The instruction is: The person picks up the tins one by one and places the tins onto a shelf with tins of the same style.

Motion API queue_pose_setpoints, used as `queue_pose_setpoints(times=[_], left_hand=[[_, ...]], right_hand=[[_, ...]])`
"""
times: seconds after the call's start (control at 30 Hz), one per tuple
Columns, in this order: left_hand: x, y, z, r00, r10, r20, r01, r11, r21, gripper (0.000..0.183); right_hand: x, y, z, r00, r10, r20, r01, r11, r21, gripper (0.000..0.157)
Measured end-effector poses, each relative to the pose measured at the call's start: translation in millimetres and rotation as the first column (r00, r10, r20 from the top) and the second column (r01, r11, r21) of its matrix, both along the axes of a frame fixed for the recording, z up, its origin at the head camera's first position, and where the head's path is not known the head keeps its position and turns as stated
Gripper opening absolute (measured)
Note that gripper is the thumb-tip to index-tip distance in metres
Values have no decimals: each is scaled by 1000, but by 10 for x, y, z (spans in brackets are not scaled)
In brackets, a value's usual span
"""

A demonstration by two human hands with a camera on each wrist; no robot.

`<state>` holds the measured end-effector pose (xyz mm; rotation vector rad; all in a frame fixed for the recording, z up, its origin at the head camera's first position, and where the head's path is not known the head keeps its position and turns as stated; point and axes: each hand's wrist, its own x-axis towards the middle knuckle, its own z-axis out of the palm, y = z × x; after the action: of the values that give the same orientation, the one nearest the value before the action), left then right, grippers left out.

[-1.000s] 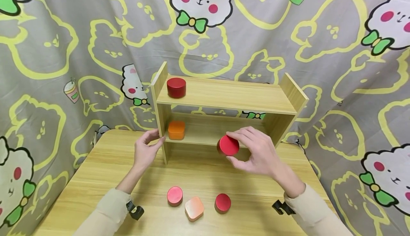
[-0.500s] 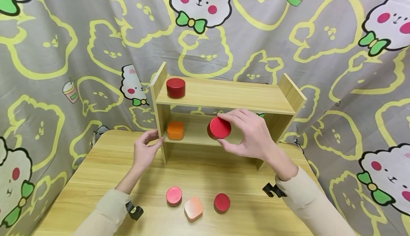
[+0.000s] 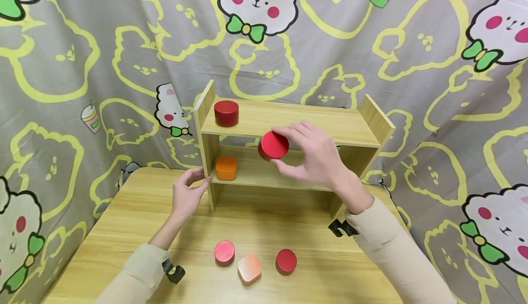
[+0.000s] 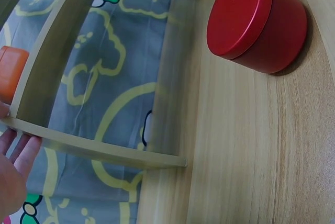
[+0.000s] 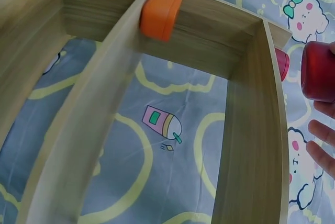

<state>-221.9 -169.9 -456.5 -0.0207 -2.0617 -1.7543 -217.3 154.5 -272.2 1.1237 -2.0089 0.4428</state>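
Note:
My right hand (image 3: pixel 315 155) pinches a round red tin (image 3: pixel 274 146) between thumb and fingers, in front of the shelf and just below its top board's front edge. The right wrist view shows that tin (image 5: pixel 318 72) outside the top board, apart from it. With thumb and fingers, my left hand (image 3: pixel 189 191) grips the left side panel of the small wooden shelf (image 3: pixel 288 118). Close to that hand, an orange rounded-square tin (image 3: pixel 226 168) stands on the middle board. Another round red tin (image 3: pixel 226 113) sits at the top board's left end.
On the table (image 3: pixel 123 212) before the shelf lie a pinkish-red round tin (image 3: pixel 224 252), a pale orange rounded-square tin (image 3: pixel 249 268) and a red round tin (image 3: pixel 286 261). A patterned grey curtain (image 3: pixel 264 56) hangs behind and at both sides.
My right hand has risen and moved left with the red tin, from the height of the middle board toward the top board. The left hand stays on the side panel.

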Motion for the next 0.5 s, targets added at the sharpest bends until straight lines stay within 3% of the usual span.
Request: queue_pose_setpoints(times=[0.5], left_hand=[[-43, -17, -56, 1000, 5, -9, -5, 1000, -2, 33]], right_hand=[[-251, -138, 148, 999, -44, 27, 44, 999, -6, 52]])
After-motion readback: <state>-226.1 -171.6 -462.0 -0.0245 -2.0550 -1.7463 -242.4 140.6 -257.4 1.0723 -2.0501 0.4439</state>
